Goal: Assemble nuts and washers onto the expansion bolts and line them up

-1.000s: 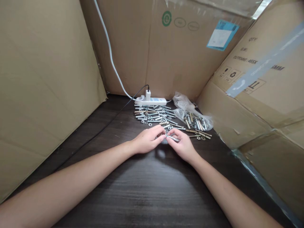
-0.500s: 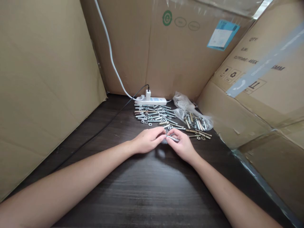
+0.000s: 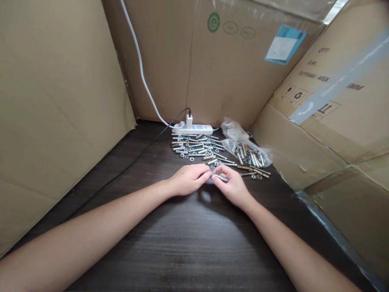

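Centrally, the right hand (image 3: 230,183) grips a bolt (image 3: 221,177); the left hand (image 3: 192,179) pinches at its tip, contents hidden.

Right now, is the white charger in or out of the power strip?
In: the white charger stands upright on the power strip, no gap visible, black cable plugged into its top. Can't tell if it's live.

Behind the bolts (image 3: 202,151) lies the power strip (image 3: 197,129); right, the plastic bag (image 3: 234,132).
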A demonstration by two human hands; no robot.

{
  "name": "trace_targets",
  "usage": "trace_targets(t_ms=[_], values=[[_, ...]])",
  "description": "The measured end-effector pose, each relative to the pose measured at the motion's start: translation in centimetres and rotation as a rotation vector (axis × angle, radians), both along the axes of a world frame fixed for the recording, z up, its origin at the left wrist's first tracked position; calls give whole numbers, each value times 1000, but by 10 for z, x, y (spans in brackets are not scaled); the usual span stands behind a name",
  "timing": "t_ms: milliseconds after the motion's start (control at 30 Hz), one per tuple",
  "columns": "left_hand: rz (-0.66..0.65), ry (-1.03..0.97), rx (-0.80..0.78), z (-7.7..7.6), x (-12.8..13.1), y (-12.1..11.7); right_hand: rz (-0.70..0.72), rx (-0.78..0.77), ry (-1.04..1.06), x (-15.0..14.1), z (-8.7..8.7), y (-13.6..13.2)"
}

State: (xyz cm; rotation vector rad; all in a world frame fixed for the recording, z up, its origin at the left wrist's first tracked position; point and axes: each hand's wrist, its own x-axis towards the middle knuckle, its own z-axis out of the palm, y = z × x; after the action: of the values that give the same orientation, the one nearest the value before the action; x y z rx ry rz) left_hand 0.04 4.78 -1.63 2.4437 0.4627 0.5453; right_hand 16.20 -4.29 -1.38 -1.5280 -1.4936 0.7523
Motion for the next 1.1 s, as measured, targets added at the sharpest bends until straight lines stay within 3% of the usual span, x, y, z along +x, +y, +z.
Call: trace_targets(t_ms=[333,567,767,1100], values=[[55,-60,-26,3,-4,-2,8,7,-19,1,-2,0],[-8,-4,2,0,-1,0,18,4,-9,0,0,0],[10,-39,-66,5,-5,-4,15,18,-14,1,-1,1],[-1,-11,-29,-1,0,0,16,14,-20,2,-2,1]])
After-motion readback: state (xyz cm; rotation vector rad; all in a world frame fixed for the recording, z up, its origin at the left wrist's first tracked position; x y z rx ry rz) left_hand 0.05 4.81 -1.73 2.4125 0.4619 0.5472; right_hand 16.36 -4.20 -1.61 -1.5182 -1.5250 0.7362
